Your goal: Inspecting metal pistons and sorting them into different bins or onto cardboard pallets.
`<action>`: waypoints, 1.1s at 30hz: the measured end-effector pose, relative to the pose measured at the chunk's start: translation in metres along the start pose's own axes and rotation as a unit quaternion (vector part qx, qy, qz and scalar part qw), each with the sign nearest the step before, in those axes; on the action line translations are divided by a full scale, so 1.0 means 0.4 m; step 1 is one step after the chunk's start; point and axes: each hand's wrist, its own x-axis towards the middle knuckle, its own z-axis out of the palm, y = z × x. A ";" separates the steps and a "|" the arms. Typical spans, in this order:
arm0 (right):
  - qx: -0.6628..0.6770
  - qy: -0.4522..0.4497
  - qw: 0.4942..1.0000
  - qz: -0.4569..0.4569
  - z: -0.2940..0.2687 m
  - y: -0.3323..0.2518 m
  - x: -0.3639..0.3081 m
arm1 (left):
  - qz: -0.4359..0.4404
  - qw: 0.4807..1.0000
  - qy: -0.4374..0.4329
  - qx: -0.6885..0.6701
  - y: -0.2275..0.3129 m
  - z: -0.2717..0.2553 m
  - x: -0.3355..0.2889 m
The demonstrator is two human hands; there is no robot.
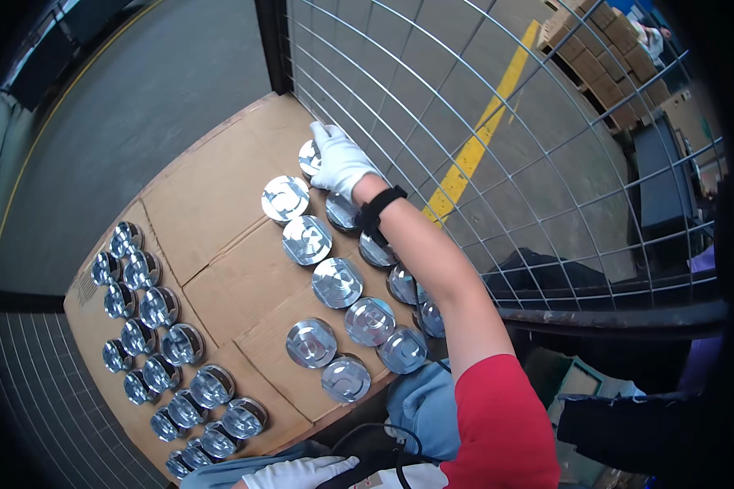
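Note:
At the far right corner of the cardboard, my right hand (340, 160), in a white glove, has its fingers curled around a shiny metal piston (308, 158). The glove covers part of that piston. Just nearer stand more pistons in uneven rows, among them one with a bright crown (285, 199) and another (307, 240) beside it. My forearm partly hides the row along the mesh. Low in the picture, close to my body, my left hand (298, 474) in a white glove lies with its fingers stretched out, holding nothing visible.
A second group of pistons (159, 307) stands along the left side of the cardboard sheet (220, 285). Wire mesh (432, 90) rises along the right edge, with a dark post (273, 49) at the far corner. Beyond it are a yellow floor line (481, 134) and stacked cartons (607, 53).

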 end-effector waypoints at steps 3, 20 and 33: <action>-0.097 -0.091 0.991 -0.028 -0.002 -0.006 0.048 | -0.019 0.996 0.002 0.091 0.001 0.018 0.008; 0.142 0.206 0.965 -0.077 -0.316 -0.140 -0.224 | -0.087 0.982 -0.006 0.171 0.014 0.046 -0.010; 0.048 0.227 0.963 -0.135 -0.369 -0.143 -0.386 | -0.053 0.966 -0.120 0.223 -0.062 0.018 0.041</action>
